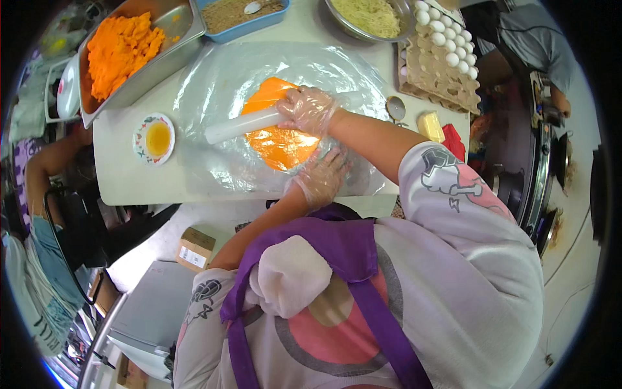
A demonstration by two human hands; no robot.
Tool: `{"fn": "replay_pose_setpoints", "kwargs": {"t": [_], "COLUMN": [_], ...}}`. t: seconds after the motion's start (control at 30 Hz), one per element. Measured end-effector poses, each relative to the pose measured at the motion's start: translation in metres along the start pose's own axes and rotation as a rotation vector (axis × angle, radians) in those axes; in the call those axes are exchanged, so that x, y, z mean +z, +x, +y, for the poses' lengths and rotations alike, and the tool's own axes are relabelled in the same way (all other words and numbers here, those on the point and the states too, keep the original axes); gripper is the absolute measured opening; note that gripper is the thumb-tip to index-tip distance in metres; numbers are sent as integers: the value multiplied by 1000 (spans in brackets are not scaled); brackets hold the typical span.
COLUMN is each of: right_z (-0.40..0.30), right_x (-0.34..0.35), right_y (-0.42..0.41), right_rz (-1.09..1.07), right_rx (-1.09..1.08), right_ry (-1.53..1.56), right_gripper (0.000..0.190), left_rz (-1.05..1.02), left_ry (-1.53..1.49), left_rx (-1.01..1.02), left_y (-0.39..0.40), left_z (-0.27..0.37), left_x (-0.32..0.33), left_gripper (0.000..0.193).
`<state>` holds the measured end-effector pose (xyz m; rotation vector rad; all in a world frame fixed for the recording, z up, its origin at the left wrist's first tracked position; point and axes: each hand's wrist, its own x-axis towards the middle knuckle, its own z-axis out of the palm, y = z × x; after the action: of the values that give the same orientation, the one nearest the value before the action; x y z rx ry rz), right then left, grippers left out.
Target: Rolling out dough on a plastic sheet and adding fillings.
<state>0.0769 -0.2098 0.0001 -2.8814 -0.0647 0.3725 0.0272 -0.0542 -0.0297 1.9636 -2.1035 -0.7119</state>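
Observation:
A flattened orange sheet of dough [284, 146] lies under clear plastic film [214, 87] on the white table. Across it, at a slant, rests a white rolling pin [243, 124]. My right hand [311, 111], in a clear plastic glove, is wrapped over the middle of the pin. My left hand [323, 177], gloved the same way, presses flat on the film by the dough's near edge, holding nothing. Part of the pin is hidden beneath my right hand, and its far right end looks pale against the film.
A steel pan [146, 68] of orange mash, a blue tray [243, 31] of brown crumbs and a steel bowl [357, 36] of pale shreds line the far side. Eggs [452, 59] fill part of a carton [432, 80]. A patterned bowl [167, 154] holds yellow liquid. People stand at both sides.

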Motion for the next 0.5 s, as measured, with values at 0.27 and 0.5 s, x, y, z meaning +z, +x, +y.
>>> {"fn": "replay_pose_setpoints", "kwargs": {"t": [0.27,0.5], "right_z": [29,54], "right_x": [-10,-15], "right_y": [29,61], "right_rz": [-42,25], "right_rx": [-249,-524], "right_ry": [-164,-174], "right_gripper": [42,38], "left_rz": [-101,0], "left_ry": [3,28], "left_rx": [-17,-31], "left_y": [1,-3], "left_z": [1,5], "left_x": [-4,4], "left_gripper": [50,49]}}
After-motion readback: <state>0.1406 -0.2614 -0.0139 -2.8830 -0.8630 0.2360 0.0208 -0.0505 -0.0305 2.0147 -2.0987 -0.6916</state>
